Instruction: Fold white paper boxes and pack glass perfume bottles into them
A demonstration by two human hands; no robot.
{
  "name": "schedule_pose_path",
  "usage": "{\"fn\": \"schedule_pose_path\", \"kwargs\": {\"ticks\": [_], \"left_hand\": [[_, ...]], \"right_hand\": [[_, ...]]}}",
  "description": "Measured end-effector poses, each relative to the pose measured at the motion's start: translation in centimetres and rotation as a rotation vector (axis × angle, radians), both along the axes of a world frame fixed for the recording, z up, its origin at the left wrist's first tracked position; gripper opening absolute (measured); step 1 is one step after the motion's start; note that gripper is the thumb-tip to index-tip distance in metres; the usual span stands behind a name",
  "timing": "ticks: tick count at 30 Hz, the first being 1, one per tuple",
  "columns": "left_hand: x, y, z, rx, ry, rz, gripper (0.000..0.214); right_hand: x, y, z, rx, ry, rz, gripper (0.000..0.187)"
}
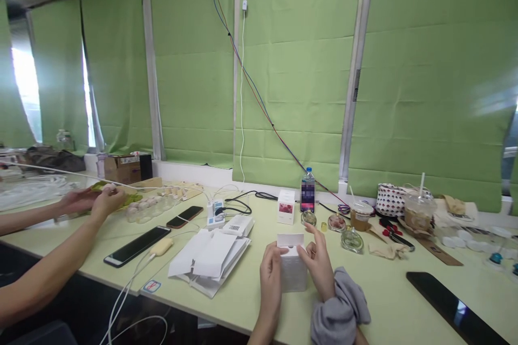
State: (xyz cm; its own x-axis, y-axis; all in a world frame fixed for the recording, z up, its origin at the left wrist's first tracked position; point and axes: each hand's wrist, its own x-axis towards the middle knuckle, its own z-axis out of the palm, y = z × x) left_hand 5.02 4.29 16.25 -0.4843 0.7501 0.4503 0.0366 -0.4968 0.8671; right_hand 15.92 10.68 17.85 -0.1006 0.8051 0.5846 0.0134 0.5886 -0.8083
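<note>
A small white carton with its top flap up stands on the pale green table in front of me. My left hand is wrapped round its left side. On the carton's right side is my right hand, thumb and fingers gripping it, index finger raised; a grey sleeve is bunched at that wrist. Just left of the carton lies a stack of flattened white cartons. Behind it stand a white box with a pink picture and several small round glass bottles.
A co-worker's two hands work at the table's left, near a row of small glass jars. Two phones and charger cables lie between us. A water bottle, two iced drinks and a black tablet sit to the right.
</note>
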Motion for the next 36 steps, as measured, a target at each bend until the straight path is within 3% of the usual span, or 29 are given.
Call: {"fn": "schedule_pose_path", "kwargs": {"ticks": [7,16,27,36], "left_hand": [[0.1,-0.1,0.1,-0.031,-0.105,-0.021,0.030],[0.1,-0.1,0.0,-0.035,-0.210,-0.068,0.032],[0.0,0.2,-0.4,-0.003,-0.301,-0.102,0.034],[-0.3,0.0,-0.2,0.004,-0.197,-0.072,0.031]], "right_hand": [[0.4,-1.3,0.7,0.044,-0.092,0.147,0.021],[0.2,-0.8,-0.1,0.080,-0.110,0.171,0.030],[0.8,-0.9,0.3,0.044,-0.099,0.269,0.034],[1.1,-1.2,1.0,0.019,-0.083,0.316,0.027]]}}
